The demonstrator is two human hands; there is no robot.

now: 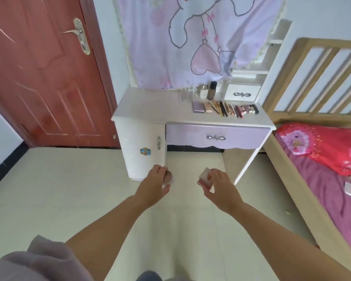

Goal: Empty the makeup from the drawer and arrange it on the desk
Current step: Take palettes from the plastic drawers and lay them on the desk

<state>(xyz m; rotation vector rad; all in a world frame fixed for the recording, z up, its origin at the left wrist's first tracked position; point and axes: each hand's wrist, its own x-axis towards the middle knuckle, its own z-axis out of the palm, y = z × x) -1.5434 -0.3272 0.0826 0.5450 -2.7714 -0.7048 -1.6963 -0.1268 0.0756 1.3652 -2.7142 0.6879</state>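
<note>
The white desk [150, 106] stands ahead with its lilac drawer [241, 136] closed. On the desktop lies a row of makeup [225, 109]: a purple palette, pencils and lipsticks, with a dark bottle [211, 90] and a clear holder behind. My left hand [154, 185] holds a small round compact [169, 178] low in front of the desk's cabinet. My right hand [219, 187] grips a small square red-and-white compact [205, 178] in front of the leg space. Both hands are well short of the desktop.
A red door [45, 78] is at the left. A wooden bed [312, 159] with a red pillow [330, 147] stands close on the right. A small white drawer unit [242, 93] sits at the desktop's back right, under a hanging cartoon cloth [180, 41].
</note>
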